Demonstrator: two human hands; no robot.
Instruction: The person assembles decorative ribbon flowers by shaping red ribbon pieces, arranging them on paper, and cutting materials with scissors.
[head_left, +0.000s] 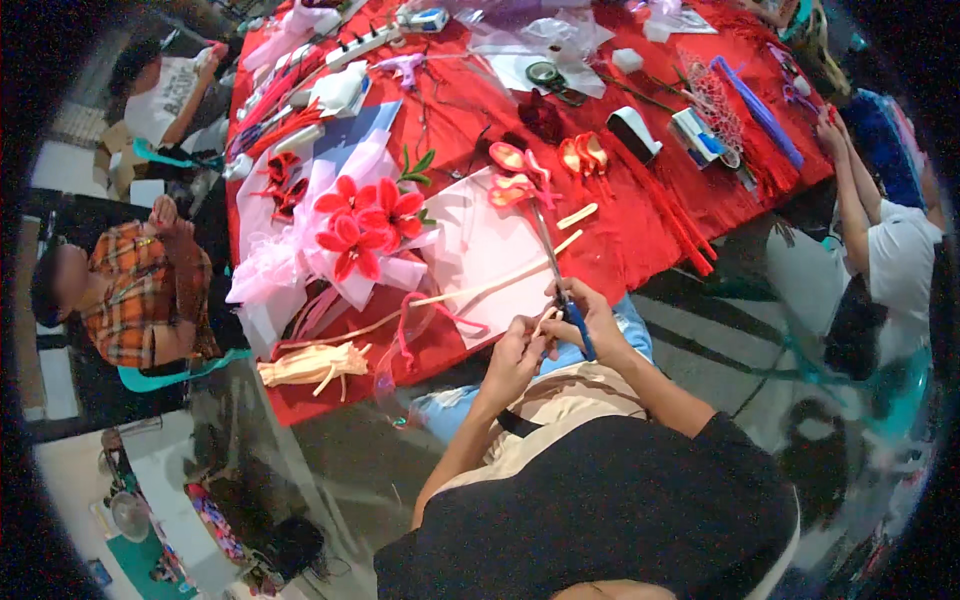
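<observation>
Near the table's front edge, my right hand (600, 322) grips scissors with blue handles (579, 330). Their long metal blades (550, 251) point away from me over a pale pink sheet (480, 232). My left hand (514, 360) pinches a short cream chenille stem (547, 319), and the fingers of both hands meet around it. A long cream stem (495, 285) lies across the sheet, and a short folded cream piece (577, 216) rests right of the blades. Beyond the blade tips are red-and-cream chenille petals (510, 184) with pink stems.
Left of the sheet lies a pink-wrapped bouquet of red chenille flowers (367, 225). A bundle of cream stems (315, 365) sits at the front left corner. More petals (583, 154), red stems (675, 217), green tape (546, 73) and a glue gun (405, 69) lie on the red tablecloth (450, 127). People sit at both sides.
</observation>
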